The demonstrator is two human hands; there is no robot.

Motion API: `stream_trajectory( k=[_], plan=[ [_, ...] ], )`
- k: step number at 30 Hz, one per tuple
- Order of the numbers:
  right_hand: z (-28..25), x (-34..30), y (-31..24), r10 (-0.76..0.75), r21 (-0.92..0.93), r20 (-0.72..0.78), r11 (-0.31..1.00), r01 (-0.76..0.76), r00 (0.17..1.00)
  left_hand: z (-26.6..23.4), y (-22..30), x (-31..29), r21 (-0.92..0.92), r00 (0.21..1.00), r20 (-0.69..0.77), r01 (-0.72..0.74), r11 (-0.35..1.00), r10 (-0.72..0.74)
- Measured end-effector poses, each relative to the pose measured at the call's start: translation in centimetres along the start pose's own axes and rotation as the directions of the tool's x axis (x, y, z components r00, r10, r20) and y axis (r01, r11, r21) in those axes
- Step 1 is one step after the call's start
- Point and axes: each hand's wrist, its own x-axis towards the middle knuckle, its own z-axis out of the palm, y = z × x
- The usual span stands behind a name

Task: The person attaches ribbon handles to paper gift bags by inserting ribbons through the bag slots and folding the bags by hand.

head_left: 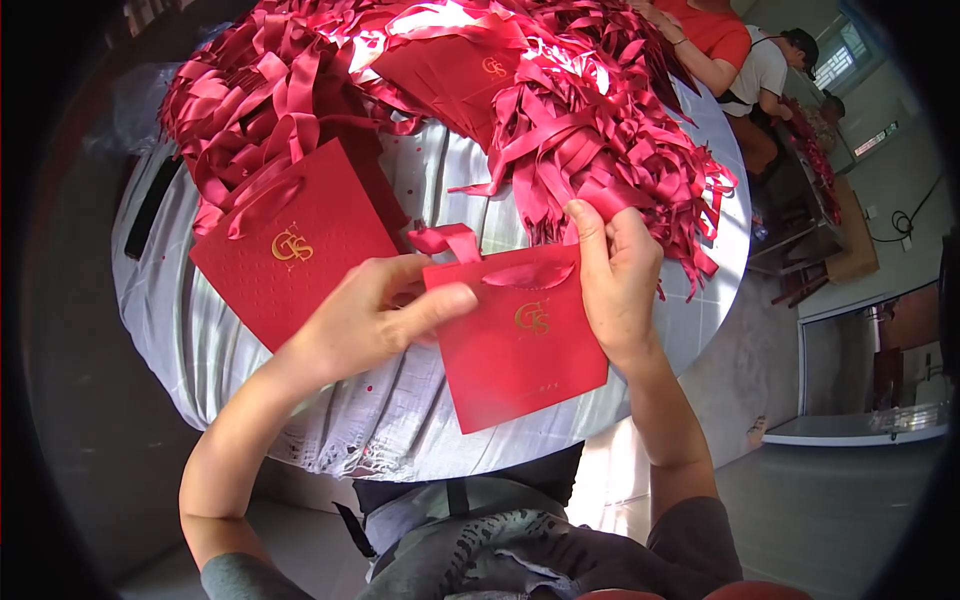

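A small red paper gift bag [520, 370] with a gold emblem is held flat between my hands near the front of the round table. My left hand [365, 305] has its thumb over the bag's upper left edge, with the fingers curled partly out of sight behind it. At the upper right corner, my right hand [620, 285] is closed, thumb against fingers, where the bag meets a red ribbon. One ribbon handle [530, 275] droops across the bag's front; another ribbon [455, 240] sticks up behind its top edge. Beyond my left hand lies a larger red gift bag [330, 250].
Tangled red ribbons form a left heap [255, 110] and a right heap [620, 150], with more red bags [450, 75] between them. Wrinkled whitish cloth [200, 330] covers the table. A person in a red top [715, 35] stands at the far right, others behind.
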Motion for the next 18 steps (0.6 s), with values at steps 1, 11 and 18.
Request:
stream_trajectory(
  k=[1, 11, 18],
  plan=[
    [0.1, -0.1, -0.2, -0.026, 0.005, 0.004, 1.0, 0.026, 1.0, 1.2, -0.4, 0.2, -0.259, 0.998, -0.01, -0.063, 0.964, 0.063],
    [1.2, -0.4, 1.1, 0.05, 0.299, 0.073, 0.952, -0.07, 0.996, 2.3, -2.4, 1.1, -0.719, 0.998, 0.042, 0.067, 0.691, -0.054],
    [-0.9, 0.7, -0.8, 0.259, 0.332, 0.566, 0.797, -0.504, 0.783, 1.6, -2.8, 1.2, -0.645, 1.0, -0.005, 0.021, 0.764, -0.031]
  ],
)
